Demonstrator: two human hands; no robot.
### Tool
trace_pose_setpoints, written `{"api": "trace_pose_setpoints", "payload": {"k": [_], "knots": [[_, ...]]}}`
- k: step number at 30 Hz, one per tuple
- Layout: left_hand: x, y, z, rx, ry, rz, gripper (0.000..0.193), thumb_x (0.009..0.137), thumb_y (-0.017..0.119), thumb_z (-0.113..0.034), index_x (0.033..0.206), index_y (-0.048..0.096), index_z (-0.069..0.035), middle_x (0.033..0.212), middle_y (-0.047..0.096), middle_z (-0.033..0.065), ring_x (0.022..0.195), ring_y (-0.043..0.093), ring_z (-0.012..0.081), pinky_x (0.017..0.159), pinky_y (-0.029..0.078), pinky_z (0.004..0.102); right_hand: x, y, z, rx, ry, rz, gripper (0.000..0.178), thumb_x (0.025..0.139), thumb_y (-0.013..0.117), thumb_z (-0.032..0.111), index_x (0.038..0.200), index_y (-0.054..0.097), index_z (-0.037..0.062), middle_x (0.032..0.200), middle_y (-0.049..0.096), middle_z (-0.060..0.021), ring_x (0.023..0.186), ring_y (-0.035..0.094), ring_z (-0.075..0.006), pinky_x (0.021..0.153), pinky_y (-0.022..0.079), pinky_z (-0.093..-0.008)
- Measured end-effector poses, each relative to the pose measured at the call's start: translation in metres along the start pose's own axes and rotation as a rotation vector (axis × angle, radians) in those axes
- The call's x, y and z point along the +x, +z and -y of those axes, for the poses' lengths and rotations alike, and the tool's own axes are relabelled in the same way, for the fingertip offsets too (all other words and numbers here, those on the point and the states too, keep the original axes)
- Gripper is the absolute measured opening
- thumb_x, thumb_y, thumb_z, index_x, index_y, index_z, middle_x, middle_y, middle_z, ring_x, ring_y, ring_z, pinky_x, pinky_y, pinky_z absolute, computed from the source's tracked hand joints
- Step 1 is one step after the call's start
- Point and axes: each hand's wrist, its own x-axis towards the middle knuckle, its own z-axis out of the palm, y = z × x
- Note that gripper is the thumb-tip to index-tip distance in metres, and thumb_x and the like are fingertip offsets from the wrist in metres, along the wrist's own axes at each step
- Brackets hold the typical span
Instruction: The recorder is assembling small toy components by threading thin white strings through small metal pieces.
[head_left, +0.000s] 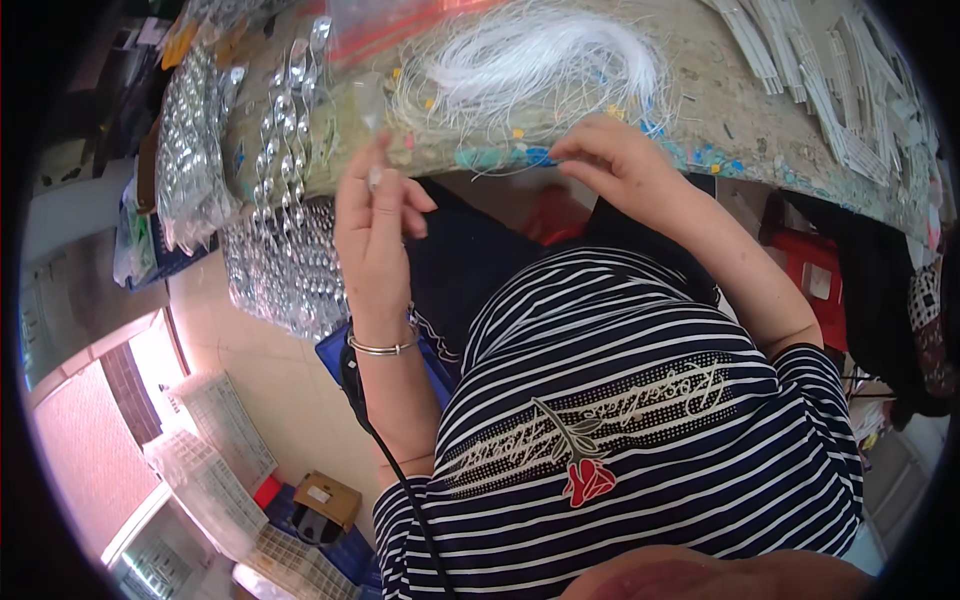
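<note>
My left hand (378, 215) is raised at the table's near edge, its fingers bent in toward the thumb. Something small and pale shows at the fingers, too small to name. Just beyond the fingertips is a clear, see-through piece (370, 100); whether they touch it I cannot tell. My right hand (620, 165) is at the same edge, thumb and forefinger brought close together. A thin white string (490, 177) runs from its fingertips to the left. Beyond both hands lies a loose bundle of white strings (540, 60) on the worn table (720, 120).
Shiny silver twisted strands (285, 130) hang over the edge at the left, beside a clear bag of similar ones (190, 150). Flat white strips (850, 100) lie at the far right. A red plastic sheet (400, 28) is at the back. Boxes (328, 500) stand on the floor.
</note>
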Motion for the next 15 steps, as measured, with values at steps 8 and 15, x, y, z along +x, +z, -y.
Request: {"api": "trace_pose_setpoints", "payload": {"k": [8,15], "knots": [[-0.034,-0.003,0.026,-0.110,-0.253,0.059,0.022,0.095,0.049,-0.016,0.111,0.051,-0.002,0.088,0.063,0.0056,0.065,0.051,0.0039,0.055,0.040,0.0157,0.026,0.032,-0.009,-0.435,-0.319,0.030,0.014,0.073,0.064,0.006,0.086,0.059,0.0084,0.095,0.052,-0.0065,0.087,0.054,-0.0279,0.068,0.046,-0.0365],[-0.043,-0.003,0.036,-0.119,-0.320,0.079,0.020,0.094,0.049,-0.015,0.109,0.052,-0.002,0.089,0.063,0.0068,0.065,0.052,0.0034,0.054,0.040,0.0152,0.025,0.021,-0.013,-0.292,-0.255,0.080,0.011,0.075,0.063,0.006,0.084,0.058,0.0081,0.089,0.051,-0.0073,0.083,0.054,-0.0271,0.067,0.047,-0.0329]]}}
